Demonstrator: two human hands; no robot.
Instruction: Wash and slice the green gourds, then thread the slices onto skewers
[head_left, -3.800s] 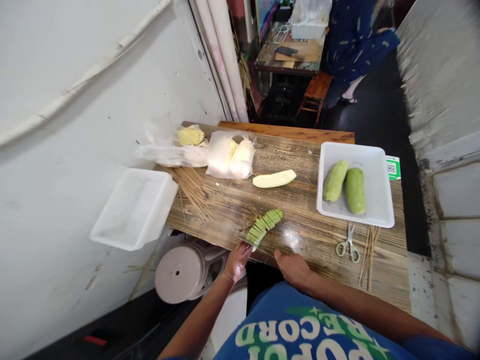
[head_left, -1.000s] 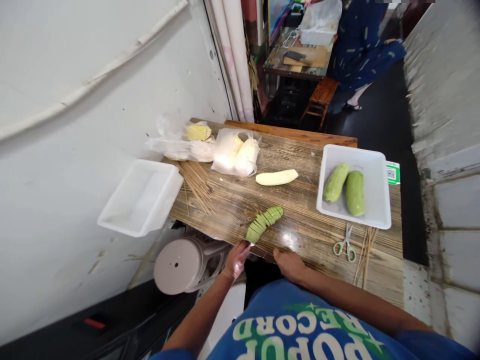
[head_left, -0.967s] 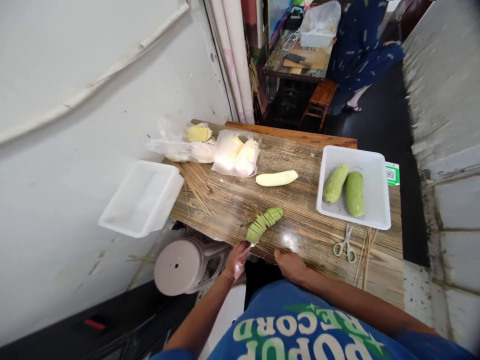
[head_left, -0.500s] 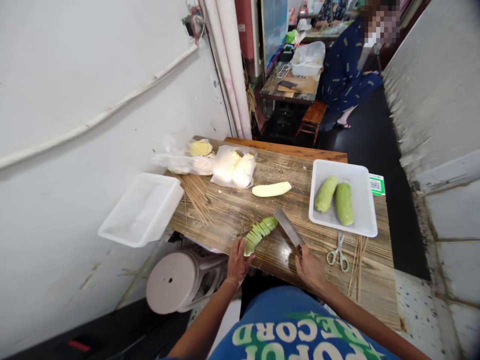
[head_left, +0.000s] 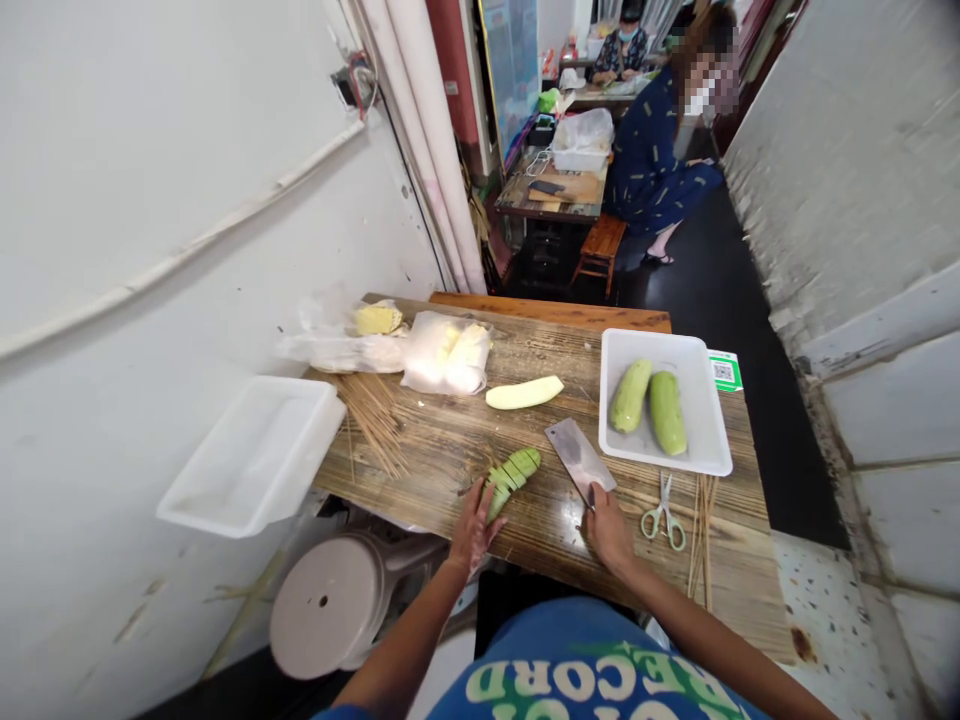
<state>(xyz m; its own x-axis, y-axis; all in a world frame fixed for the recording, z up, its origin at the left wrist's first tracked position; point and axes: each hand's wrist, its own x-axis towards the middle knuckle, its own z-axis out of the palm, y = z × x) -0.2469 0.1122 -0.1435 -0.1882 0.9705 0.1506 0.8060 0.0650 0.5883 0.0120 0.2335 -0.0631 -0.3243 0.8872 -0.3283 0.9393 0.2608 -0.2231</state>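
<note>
My left hand (head_left: 471, 528) has its fingers curled round the near end of a sliced green zucchini (head_left: 514, 470), its slices lying together in a row on the wooden table. In my right hand (head_left: 609, 532) is a cleaver (head_left: 580, 458), gripped by the handle. Its blade lies nearly flat over the tabletop, to the right of the slices and apart from them. Beyond them rests a pale, peeled piece of zucchini (head_left: 525, 392). Two whole zucchini (head_left: 667, 412) sit in a white tray (head_left: 716, 440) at the right.
Green-handled scissors (head_left: 663, 520) and wooden skewers (head_left: 703, 535) lie near my right arm. More skewers (head_left: 373, 415), plastic bags (head_left: 446, 352) and an empty white tray (head_left: 251, 455) are at the left. A stool (head_left: 326, 605) stands below. A seated person (head_left: 652, 160) is farther back.
The cleaver has turned so that its broad face shows more. My left hand's fingers reach further over the zucchini. The whole view has shifted slightly.
</note>
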